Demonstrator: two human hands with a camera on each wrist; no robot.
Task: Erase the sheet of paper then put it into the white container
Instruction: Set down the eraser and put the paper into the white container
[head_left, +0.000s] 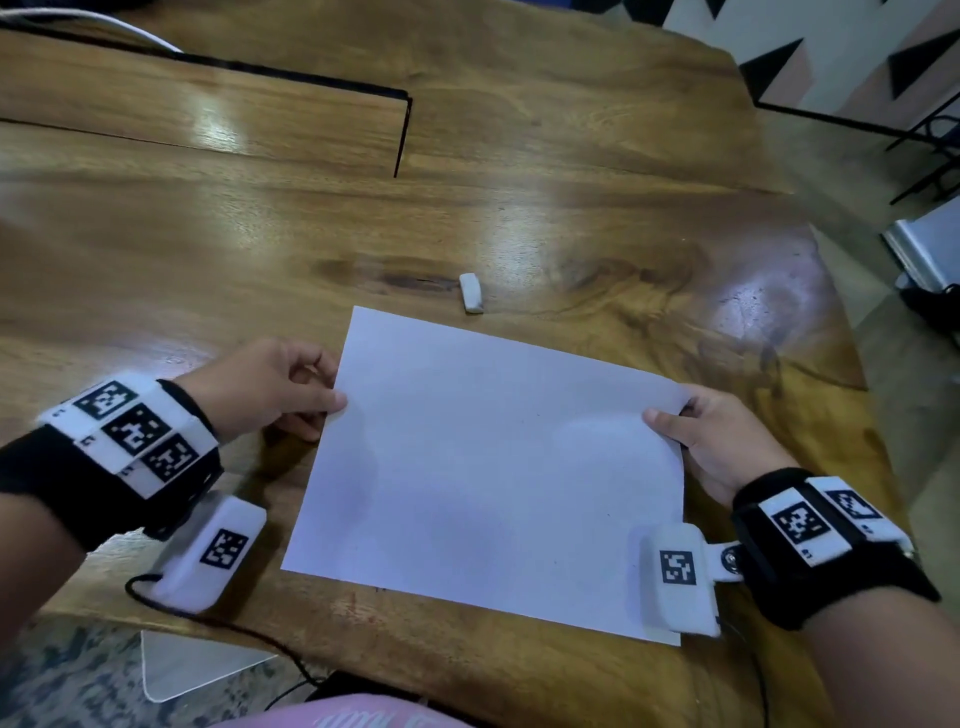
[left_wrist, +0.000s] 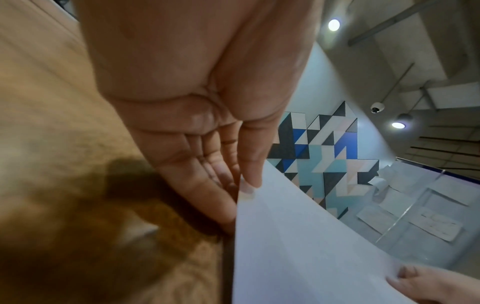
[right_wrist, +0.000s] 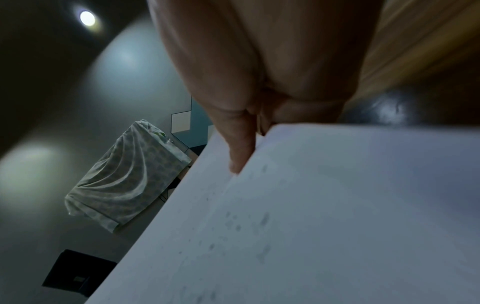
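A blank white sheet of paper (head_left: 488, 467) is held over the wooden table (head_left: 519, 156) in the head view. My left hand (head_left: 291, 389) pinches its left edge, thumb on top and fingers beneath. My right hand (head_left: 717, 441) pinches the right edge the same way. In the left wrist view the left hand (left_wrist: 233, 185) holds the sheet (left_wrist: 298, 246), lifted off the wood. The right wrist view shows the right thumb (right_wrist: 239, 156) on the sheet (right_wrist: 311, 205), which bears faint grey smudges. A small white eraser (head_left: 471, 293) lies on the table just beyond the paper. The white container is not in view.
A raised wooden panel (head_left: 208, 114) with a dark edge sits at the table's far left. The table's right edge (head_left: 810, 208) drops to the floor, where a pale object (head_left: 924, 249) stands. A translucent sheet (head_left: 197, 670) lies below the near edge at left.
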